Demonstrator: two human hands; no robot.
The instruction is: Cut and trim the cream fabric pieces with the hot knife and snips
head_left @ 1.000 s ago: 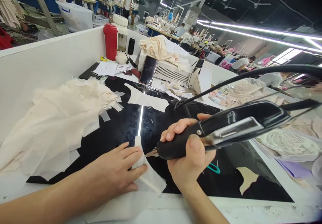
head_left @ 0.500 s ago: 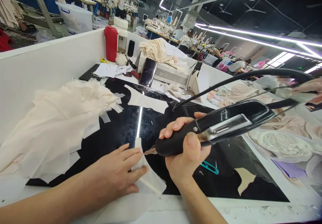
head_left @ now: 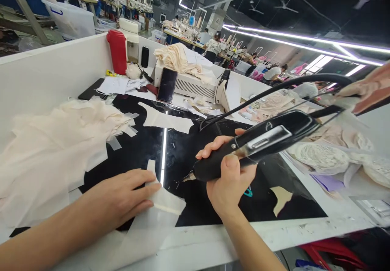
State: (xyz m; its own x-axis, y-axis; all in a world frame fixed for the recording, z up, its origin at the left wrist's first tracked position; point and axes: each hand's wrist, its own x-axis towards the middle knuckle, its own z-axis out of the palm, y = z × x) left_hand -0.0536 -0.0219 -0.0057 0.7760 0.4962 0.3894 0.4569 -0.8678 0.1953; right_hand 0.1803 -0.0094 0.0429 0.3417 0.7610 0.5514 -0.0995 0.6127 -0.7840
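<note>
My left hand [head_left: 124, 196] lies with fingers stretched out over the left side of a sheer cream fabric piece [head_left: 167, 202]; its thumb is hidden. The fabric's narrow end points away from me, and its wide part hangs toward the near edge. My right hand [head_left: 230, 177] is wrapped round a black corded handheld cutter [head_left: 240, 151] with a silver lever. Its thin metal tip [head_left: 189, 177] points left over the black mat [head_left: 179, 153], apart from the fabric. Another cream cut piece [head_left: 167, 118] lies farther up the mat.
A heap of cream fabric [head_left: 61, 141] covers the left side. At the back stand a red bottle [head_left: 117, 52], a phone [head_left: 167, 85] and a vented white box [head_left: 190, 85]. A small yellowish scrap [head_left: 280, 200] lies at right. Lace pieces [head_left: 318, 157] and another hand [head_left: 370, 88] are farther right.
The cutter in my right hand has moved right, so its tip is now away from the fabric edge. My left hand stays on the fabric. The whole view has shifted a little.
</note>
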